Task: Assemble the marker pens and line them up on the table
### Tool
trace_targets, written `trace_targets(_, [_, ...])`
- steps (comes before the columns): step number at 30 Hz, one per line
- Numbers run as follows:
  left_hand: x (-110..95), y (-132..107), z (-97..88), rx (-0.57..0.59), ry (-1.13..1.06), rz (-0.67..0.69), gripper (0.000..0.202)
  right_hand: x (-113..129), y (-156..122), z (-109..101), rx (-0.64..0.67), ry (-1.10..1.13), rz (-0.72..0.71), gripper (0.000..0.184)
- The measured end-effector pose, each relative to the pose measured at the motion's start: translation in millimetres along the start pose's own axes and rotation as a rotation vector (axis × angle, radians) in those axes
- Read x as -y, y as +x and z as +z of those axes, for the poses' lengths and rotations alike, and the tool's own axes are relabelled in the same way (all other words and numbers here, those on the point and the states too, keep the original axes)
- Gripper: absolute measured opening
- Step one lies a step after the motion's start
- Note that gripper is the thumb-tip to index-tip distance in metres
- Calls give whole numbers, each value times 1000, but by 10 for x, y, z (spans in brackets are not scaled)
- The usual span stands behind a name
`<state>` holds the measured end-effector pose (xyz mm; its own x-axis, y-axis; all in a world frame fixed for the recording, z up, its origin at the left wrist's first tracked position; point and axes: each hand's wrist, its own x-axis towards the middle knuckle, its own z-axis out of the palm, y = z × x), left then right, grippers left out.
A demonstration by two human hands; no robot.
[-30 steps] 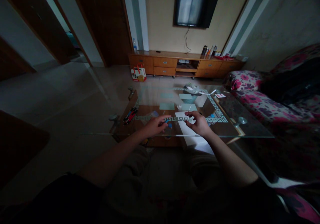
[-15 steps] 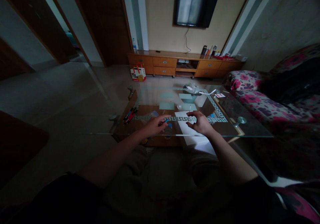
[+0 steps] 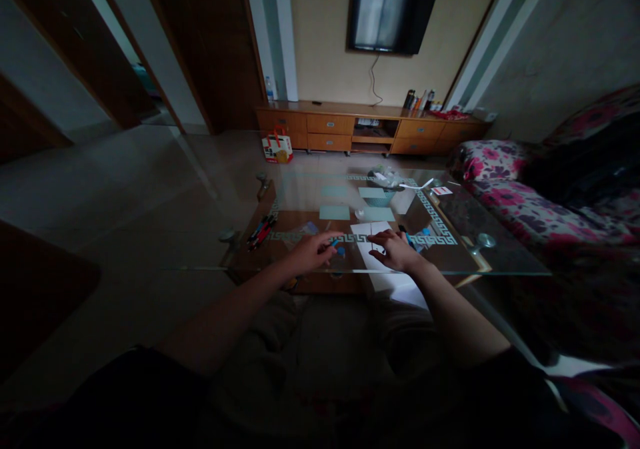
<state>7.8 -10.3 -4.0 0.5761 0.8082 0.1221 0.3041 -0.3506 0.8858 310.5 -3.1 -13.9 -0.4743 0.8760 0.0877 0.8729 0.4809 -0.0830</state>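
Observation:
My left hand [image 3: 311, 252] is above the near edge of the glass table [image 3: 300, 270], fingers pinched round a small blue pen-like piece [image 3: 335, 241]. Most of that piece is hidden by the fingers. To its right, my right hand [image 3: 397, 250] hovers over white paper [image 3: 364, 252], palm down. Thumb and forefinger close on a thin, slender stick [image 3: 371, 231], whose kind is too small to make out. The hands are apart. A dark and blue object [image 3: 409, 240] shows just beyond the right hand. Several red, black and blue pens [image 3: 261, 232] lie left of my left hand.
A teal basket [image 3: 379, 199] with clear plastic in it shows at the table's far side. A white strip [image 3: 417, 184] and a card [image 3: 441, 191] lie at the far right. A flowered sofa [image 3: 505, 199] stands to the right, a TV cabinet [image 3: 330, 125] beyond.
My right hand has moved slightly left, bringing the thin stick closer to my left hand, and its fingers have lowered. The left hand has stayed nearly still with the blue piece.

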Motion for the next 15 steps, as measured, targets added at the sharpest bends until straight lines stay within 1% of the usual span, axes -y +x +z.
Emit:
trace_targets(8, [-26,-15,0,11,-3,-11,49,23,-5,5,48,-27,-18,43])
trace_targets(15, [-19,-14,-3,5,-8,-1,49,29,8,35,108,-32,41,37])
